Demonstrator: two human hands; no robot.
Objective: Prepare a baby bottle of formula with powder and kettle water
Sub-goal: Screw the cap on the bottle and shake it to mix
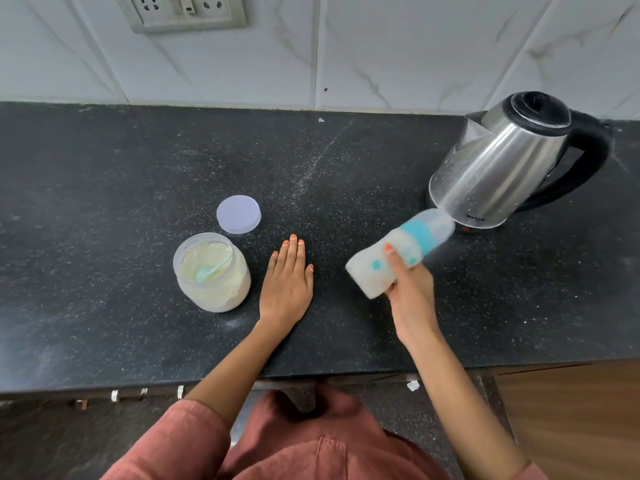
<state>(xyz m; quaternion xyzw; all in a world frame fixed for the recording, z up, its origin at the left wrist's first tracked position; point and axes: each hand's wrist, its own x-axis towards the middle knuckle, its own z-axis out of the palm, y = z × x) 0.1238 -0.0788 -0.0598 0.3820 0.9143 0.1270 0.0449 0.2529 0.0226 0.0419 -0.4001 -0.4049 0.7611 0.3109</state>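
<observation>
One baby bottle (414,237), blurred and milky white inside, hangs tilted right of centre, its capped end aimed to the upper right, near the base of the steel kettle (502,168). The right hand (412,296) grips its body, thumb across the front, above the black countertop (104,202). The left hand (287,282) rests flat at centre, fingers straight and close together. Just left of it stands the open powder jar (221,292) with a blue scoop (207,271) inside; the lid (238,214) lies just above.
</observation>
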